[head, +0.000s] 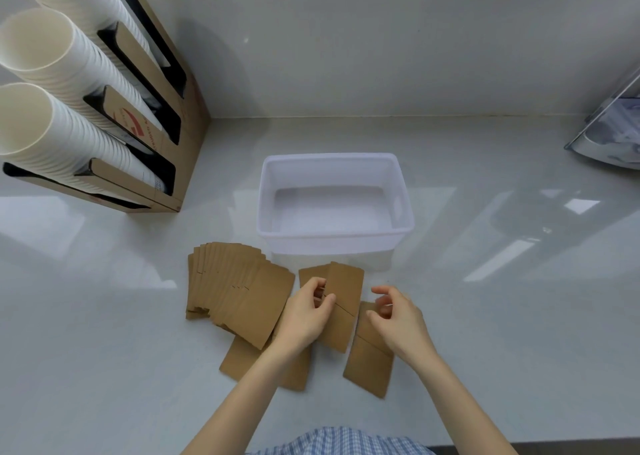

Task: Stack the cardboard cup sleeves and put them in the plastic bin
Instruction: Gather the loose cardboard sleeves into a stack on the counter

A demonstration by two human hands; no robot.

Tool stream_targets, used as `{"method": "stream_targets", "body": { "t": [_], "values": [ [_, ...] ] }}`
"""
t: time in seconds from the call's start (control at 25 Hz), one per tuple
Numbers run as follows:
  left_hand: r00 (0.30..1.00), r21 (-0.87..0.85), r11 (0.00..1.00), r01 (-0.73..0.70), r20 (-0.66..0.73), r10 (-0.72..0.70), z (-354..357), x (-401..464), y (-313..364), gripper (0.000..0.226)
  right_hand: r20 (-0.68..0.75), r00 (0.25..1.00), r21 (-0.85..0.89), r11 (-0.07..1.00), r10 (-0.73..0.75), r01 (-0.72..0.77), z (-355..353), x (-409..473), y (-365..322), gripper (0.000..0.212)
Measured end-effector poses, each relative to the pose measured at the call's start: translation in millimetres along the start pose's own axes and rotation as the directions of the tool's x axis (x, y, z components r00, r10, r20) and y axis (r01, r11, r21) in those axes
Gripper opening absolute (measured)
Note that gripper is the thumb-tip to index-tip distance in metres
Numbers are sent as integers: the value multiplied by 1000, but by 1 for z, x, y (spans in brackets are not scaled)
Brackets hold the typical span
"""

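From the head camera, the white bench (485,316) carries a clear plastic bin (334,236) with nothing in it, standing just behind the brown cardboard sleeves. A fanned pile of sleeves (239,285) lies to the left of the hands, near the bin's front left corner. The left hand (306,312) has its fingers (327,300) pinched narrow on the left edge of a sleeve (344,292) that sits tilted just in front of the bin, overlapping other sleeves beneath it. The right hand (398,319) hovers beside that sleeve with its fingers curled and parted, holding nothing; below it lies another flat sleeve (369,368). One more sleeve (239,357) pokes out under the left wrist. At far left a cardboard rack (166,115) holds tall stacks of white paper cups (45,136), well apart from the bin.
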State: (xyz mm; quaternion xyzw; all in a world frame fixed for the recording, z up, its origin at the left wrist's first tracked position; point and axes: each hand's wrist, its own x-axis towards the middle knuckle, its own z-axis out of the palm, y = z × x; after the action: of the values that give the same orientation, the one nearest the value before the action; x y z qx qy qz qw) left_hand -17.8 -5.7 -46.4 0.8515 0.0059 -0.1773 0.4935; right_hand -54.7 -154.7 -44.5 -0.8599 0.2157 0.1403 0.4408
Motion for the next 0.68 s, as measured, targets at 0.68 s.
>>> {"method": "stream_targets", "body": {
  "t": [0.68],
  "values": [
    [997,-27,997,72,-41,-73,-15,-1,-5,32,47,999,-273,962,26,-12,3,-4,6,50]
  ]
}}
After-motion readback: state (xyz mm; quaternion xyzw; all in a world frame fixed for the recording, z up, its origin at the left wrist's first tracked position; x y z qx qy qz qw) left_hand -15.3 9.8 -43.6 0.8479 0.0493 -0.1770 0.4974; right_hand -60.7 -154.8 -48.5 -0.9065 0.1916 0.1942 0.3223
